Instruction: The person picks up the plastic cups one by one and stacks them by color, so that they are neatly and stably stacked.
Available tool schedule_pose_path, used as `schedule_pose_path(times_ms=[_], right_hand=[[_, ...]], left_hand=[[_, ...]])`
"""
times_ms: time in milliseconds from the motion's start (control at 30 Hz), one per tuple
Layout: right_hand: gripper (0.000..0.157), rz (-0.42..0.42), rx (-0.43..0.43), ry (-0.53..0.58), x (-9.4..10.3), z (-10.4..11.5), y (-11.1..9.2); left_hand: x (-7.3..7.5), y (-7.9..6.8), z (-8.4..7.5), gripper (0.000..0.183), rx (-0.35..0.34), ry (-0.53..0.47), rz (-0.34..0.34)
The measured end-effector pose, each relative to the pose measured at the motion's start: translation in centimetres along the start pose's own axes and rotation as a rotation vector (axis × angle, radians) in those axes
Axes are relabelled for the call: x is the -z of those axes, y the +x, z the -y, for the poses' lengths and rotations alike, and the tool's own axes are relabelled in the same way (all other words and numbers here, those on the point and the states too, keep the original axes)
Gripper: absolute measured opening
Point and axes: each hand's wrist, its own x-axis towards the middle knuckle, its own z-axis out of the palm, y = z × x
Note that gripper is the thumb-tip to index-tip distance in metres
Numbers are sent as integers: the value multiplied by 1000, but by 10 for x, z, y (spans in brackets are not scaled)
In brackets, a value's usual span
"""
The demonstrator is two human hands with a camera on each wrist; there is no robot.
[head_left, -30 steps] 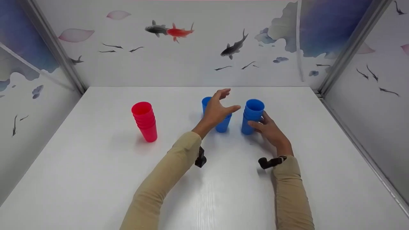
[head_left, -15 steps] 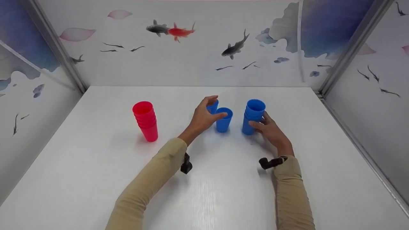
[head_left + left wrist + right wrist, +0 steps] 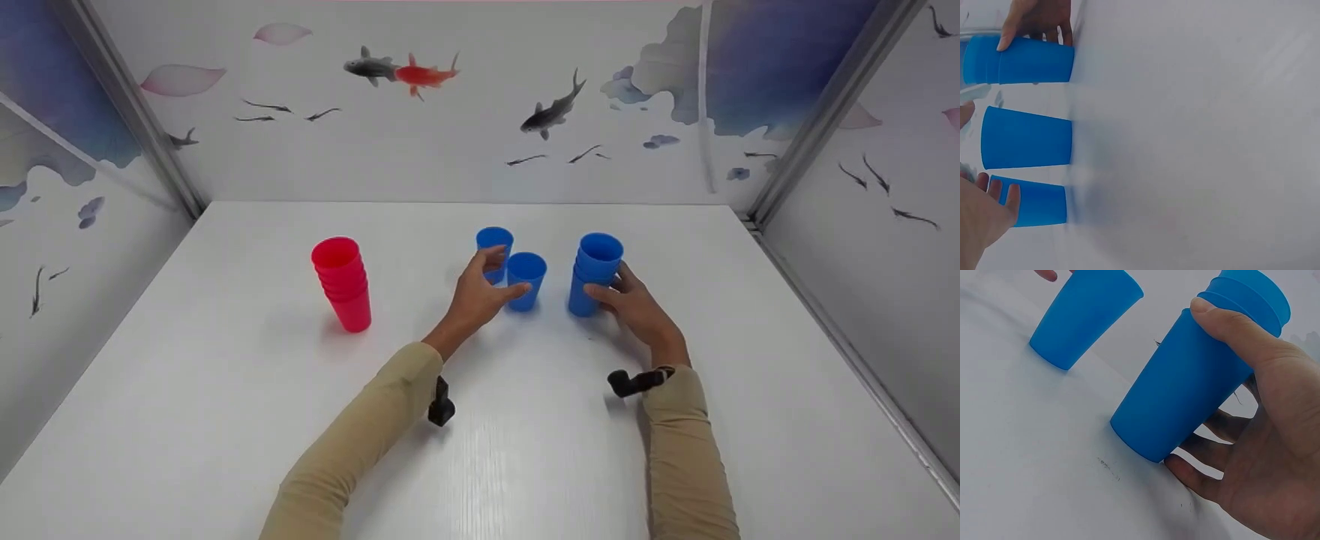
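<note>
My right hand (image 3: 640, 309) grips a stack of nested blue cups (image 3: 589, 281) standing upright on the table. In the right wrist view its thumb lies across the upper part of the stack (image 3: 1176, 382), with the fingers behind. To the left, a single blue cup (image 3: 529, 279) stands upright. My left hand (image 3: 474, 298) is held at this cup with thumb and fingers spread apart. The left wrist view shows the middle cup (image 3: 1027, 139) with a gap to the thumb and fingertips. Another blue cup (image 3: 494, 238) stands behind, partly hidden by the left fingers.
A stack of nested red cups (image 3: 341, 281) stands on the left part of the white table (image 3: 187, 375). Printed wall panels (image 3: 465, 150) enclose the table at the back and both sides.
My left hand has drawn back to the left from above the single blue cups, then lowered to the nearer one. My right hand stays on its stack.
</note>
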Motion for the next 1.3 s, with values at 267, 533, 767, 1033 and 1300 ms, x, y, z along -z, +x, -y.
schedule_pose_path(times_ms=[267,533,767,1033,1300], right_hand=[[104,-1,-9,0,1,-1,0],[111,-9,-27,-1,2,-1,0],[112,-8,-31,-9,1,1,0],[104,3,4,-17,1,0,-1],[107,-2,6,-20,1,0,0]], left_hand=[[-14,4,5,77,37,-5,-30],[-25,10,4,80,58,-40,-75],[-33,12,5,82,67,-59,-98],[-38,13,10,79,110,-69,-105],[-35,17,-11,79,111,-62,-98]])
